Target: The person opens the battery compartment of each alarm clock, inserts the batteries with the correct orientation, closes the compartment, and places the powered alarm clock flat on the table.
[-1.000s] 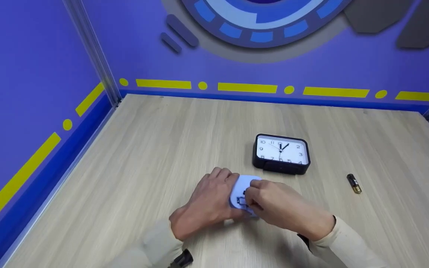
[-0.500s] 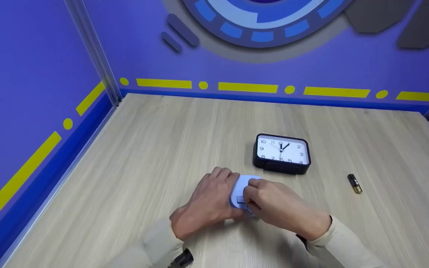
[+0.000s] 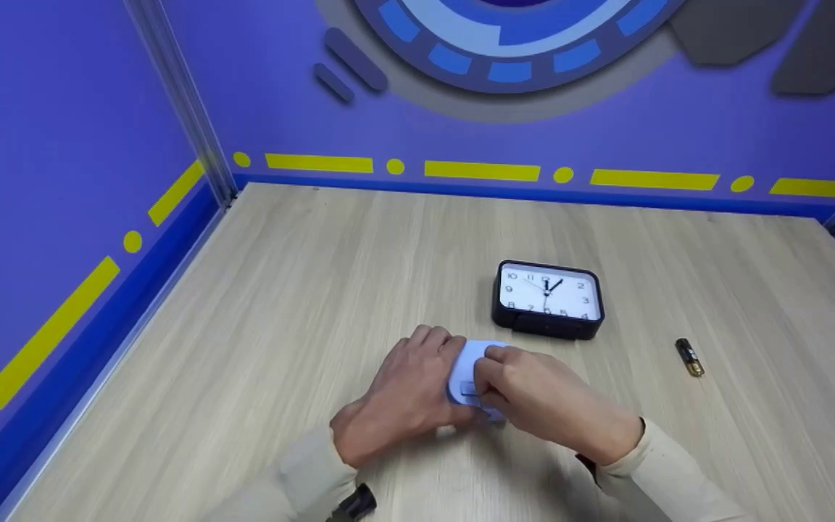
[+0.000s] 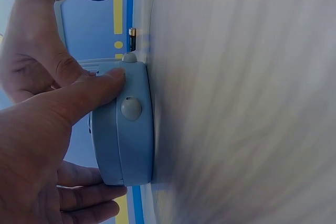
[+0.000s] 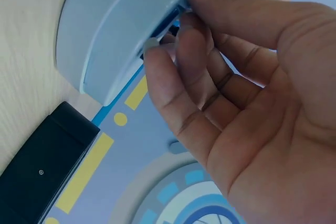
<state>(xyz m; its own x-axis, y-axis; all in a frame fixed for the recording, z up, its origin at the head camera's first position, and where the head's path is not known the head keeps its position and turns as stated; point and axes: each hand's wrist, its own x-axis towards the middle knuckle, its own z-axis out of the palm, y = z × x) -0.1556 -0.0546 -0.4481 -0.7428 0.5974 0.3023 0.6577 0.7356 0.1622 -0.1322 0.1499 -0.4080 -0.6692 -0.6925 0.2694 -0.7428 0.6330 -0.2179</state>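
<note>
A light blue clock (image 3: 465, 366), rounded and with pale stubby feet, lies back upward on the table; its face is hidden. My left hand (image 3: 410, 380) grips it from the left. In the left wrist view the thumb rests along its side near a foot (image 4: 131, 108), and the other fingers reach round the far end. My right hand (image 3: 544, 399) is bent over the back, and the right wrist view has its thumb and forefinger pinched together there. They seem to hold the small battery cover (image 3: 469, 388), mostly hidden by the fingers.
A black rectangular clock (image 3: 548, 297) with a white dial lies face up behind the hands. One black and gold battery (image 3: 690, 357) lies to the right on the wooden table (image 3: 316, 290). Blue-purple panels (image 3: 446, 130) rise at the back and left.
Dark parts showed in the recess of the blue clock's back a second ago; a pale blue rectangle now covers that spot. The right hand has shifted slightly, while the left holds still.
</note>
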